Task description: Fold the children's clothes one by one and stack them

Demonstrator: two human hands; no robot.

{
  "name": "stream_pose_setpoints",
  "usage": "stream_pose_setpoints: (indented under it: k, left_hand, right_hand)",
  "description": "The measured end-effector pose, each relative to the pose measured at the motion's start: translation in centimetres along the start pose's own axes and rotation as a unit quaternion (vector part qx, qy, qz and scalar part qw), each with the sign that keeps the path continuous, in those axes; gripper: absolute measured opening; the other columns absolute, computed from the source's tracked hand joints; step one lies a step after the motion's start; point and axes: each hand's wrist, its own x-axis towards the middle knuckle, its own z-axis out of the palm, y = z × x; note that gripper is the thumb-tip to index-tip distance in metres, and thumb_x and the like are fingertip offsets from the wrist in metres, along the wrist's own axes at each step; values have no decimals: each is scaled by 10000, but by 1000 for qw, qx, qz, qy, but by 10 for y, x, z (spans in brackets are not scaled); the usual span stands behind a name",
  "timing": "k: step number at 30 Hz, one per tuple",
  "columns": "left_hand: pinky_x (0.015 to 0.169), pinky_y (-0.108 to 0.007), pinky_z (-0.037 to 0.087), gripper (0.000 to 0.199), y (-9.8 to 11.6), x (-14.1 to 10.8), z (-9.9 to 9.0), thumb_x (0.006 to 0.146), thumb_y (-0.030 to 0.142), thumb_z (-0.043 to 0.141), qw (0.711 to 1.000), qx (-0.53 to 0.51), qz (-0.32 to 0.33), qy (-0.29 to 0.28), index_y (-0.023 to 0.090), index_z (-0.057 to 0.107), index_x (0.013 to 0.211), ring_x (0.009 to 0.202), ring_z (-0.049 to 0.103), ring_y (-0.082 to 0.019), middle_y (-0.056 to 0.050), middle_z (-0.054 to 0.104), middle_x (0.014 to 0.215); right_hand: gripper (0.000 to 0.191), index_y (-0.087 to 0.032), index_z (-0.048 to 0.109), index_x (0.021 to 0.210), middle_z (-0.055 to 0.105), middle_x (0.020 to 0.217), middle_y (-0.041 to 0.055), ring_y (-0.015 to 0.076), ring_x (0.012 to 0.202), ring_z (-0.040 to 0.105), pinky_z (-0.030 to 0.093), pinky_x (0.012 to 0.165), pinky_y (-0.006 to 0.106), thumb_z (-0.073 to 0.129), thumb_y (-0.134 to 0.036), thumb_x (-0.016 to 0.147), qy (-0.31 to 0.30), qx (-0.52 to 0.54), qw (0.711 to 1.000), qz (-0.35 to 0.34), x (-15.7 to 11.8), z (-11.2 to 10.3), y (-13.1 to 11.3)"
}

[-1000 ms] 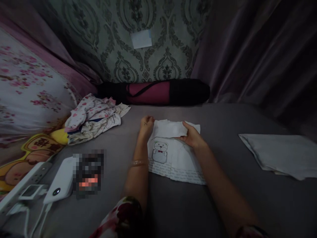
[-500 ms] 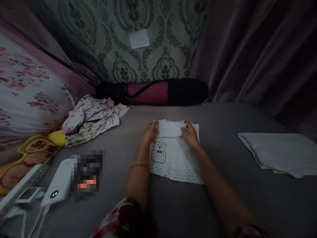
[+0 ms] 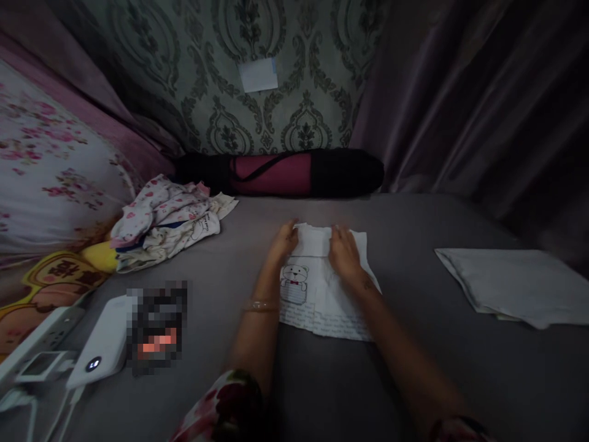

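A small white garment [image 3: 331, 301] with a printed bear and rows of lettering lies on the grey sheet, its top part folded down. My left hand [image 3: 286, 239] is at the garment's upper left edge, its fingers blurred and partly hidden. Near the upper right part, my right hand [image 3: 344, 250] lies on the cloth with its fingers stretched out, somewhat smeared by motion.
Crumpled printed clothes [image 3: 170, 221] lie at the left, near a yellow cushion [image 3: 46, 288]. A white power bank [image 3: 103, 344] and a power strip [image 3: 39, 341] are at lower left. Folded white cloth [image 3: 515, 282] lies right. A black-and-pink bag [image 3: 276, 175] runs along the wall.
My right hand has let go of the folded edge and moved left onto the cloth, its fingers now extended. My left hand has shifted slightly at the upper left edge.
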Motion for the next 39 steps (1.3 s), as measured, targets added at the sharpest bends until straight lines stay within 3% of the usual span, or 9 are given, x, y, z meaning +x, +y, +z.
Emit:
stream_pose_setpoints:
  k: [5,9,12,17,24,32,39]
  left_hand:
    - [1105,-384,311,537,19,-2,20,958,431,341,992,89,39,-75,83,525,1323,1315,467,-290,-204,535,1377]
    - [1165,-396,203,607,8,-9,27,977,453,223,987,132,14,-89,68,445,1391,1405,349,-265,-199,429,1473]
    - [1184,-425,163,611,0,-13,29,985,441,170,986,146,24,-83,81,427,1406,1419,322,-243,-171,416,1490]
    - [1179,-422,210,628,-4,-17,30,1000,391,60,977,197,47,-61,92,444,1398,1398,360,-217,-136,456,1469]
    - [1189,-468,167,604,-20,-16,29,994,410,227,930,363,29,-57,57,341,1471,1467,186,-289,-154,282,1563]
    - [1184,-422,202,645,-31,-15,13,995,457,196,904,421,36,-65,60,303,1492,1460,213,-283,-159,263,1569]
    - [1178,-484,177,617,-39,-16,-10,993,462,178,899,414,75,-118,130,267,1506,1471,182,-265,-119,219,1589]
  right_hand:
    - [622,-75,255,1518,239,1578,163,281,1467,136,66,1181,456,383,-259,937,-105,-22,985,-135,4,8,-45]
    - [657,-121,225,1534,145,1603,143,292,1475,84,48,1177,480,409,-333,939,-148,-35,978,-140,5,21,-55]
    - [671,-115,194,1541,114,1610,136,293,1476,75,55,1180,471,376,-374,950,-154,-39,978,-133,5,26,-50]
    - [643,-20,172,1528,162,1598,157,270,1473,116,105,1182,445,249,-335,972,-149,-22,986,-70,4,28,-37]
    - [626,-24,267,1505,232,1578,162,271,1460,176,91,1181,441,208,-378,991,-110,-51,993,-9,-3,25,-20]
    - [611,-4,289,1492,241,1577,155,258,1460,176,140,1177,381,200,-333,985,-95,-58,994,15,-10,15,8]
    - [653,7,258,1500,251,1571,166,263,1457,190,134,1182,378,191,-393,989,-95,-64,993,38,-17,7,32]
